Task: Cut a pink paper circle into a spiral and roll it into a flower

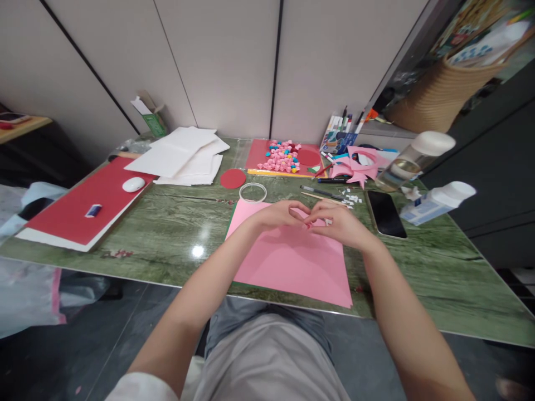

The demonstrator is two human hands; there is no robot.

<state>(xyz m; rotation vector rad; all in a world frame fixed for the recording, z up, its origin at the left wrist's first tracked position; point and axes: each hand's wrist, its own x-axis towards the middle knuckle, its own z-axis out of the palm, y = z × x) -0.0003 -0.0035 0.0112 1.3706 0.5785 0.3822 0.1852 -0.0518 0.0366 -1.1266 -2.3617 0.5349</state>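
Observation:
My left hand (287,214) and my right hand (336,221) meet over the far part of the pink paper sheets (288,262). Their fingertips are pinched together around a small reddish-pink piece (308,225), largely covered by the fingers, so its exact shape is unclear. The sheets lie flat on the table with a green edge showing at the left. Behind the hands, a heap of small pink, blue and yellow pieces (282,156) rests on a red sheet (257,153). A round ring of tape (253,192) and a red paper disc (233,179) lie left of the heap.
On the green table (179,223), white sheets (179,153) and a red board (83,200) with a white mouse (134,184) lie left. At right are a phone (385,214), a clear bottle (412,161), a white bottle (437,203), pink paper scraps (363,161) and boxed markers (340,133).

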